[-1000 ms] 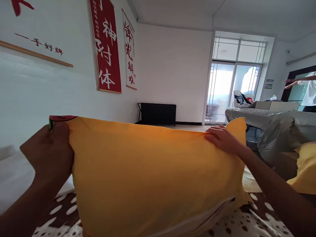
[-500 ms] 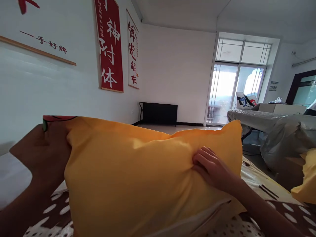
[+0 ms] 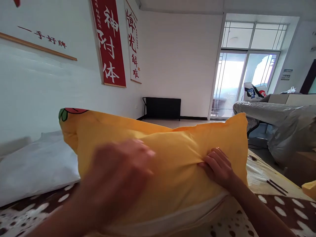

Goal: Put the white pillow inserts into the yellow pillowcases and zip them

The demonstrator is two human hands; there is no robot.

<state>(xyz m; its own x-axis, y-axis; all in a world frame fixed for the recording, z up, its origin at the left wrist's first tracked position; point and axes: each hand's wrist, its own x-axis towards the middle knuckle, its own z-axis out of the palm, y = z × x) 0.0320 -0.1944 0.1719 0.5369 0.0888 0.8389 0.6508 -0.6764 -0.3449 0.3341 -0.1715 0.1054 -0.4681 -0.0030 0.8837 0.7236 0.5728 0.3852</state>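
Note:
A yellow pillow [image 3: 168,171] stands upright across the middle, with a red and green print at its top left corner. A pale zipper or seam edge runs along its bottom. My right hand [image 3: 218,166] pinches a fold of the yellow fabric on the right side, drawing creases toward the fingers. In front of the pillow's left half is my left hand [image 3: 125,168], smeared by motion; its fingers look curled, but whether they hold anything cannot be made out.
White bag or pillow [image 3: 37,164] at left, on a brown and white dotted blanket [image 3: 278,210]. Two dark sticks [image 3: 276,187] lie at right. Beyond are a plastic-covered table [image 3: 276,112], a black folded panel [image 3: 163,108] and a yellow item [image 3: 309,189].
My left hand has left the pillow's upper left corner and moved right, in front of its face. My right hand still grips the fabric. The view has shifted slightly.

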